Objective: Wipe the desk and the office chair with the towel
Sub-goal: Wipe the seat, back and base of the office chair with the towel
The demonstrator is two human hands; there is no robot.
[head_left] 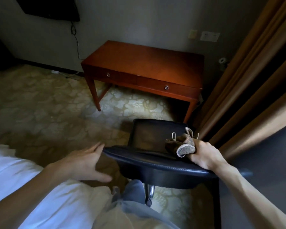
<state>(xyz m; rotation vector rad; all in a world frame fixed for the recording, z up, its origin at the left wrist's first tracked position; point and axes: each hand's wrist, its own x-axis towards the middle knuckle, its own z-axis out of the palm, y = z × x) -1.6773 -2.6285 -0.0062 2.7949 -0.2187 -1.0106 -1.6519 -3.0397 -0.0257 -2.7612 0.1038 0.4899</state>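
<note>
A: Where is the towel?
B: The brownish towel [182, 145] is bunched in the right hand [205, 154], whose fingers curl round it at the right end of the black office chair [155, 169]'s top edge.
A: And the left hand [82, 164]?
B: It is spread, fingers straight, holding nothing. Its fingertips reach the left end of that edge, though contact is unclear.
A: The desk?
B: The reddish wooden desk [147, 63] stands beyond the chair against the far wall [139, 22], on patterned carpet [40, 104], with a brown curtain [246, 80] to its right.
</note>
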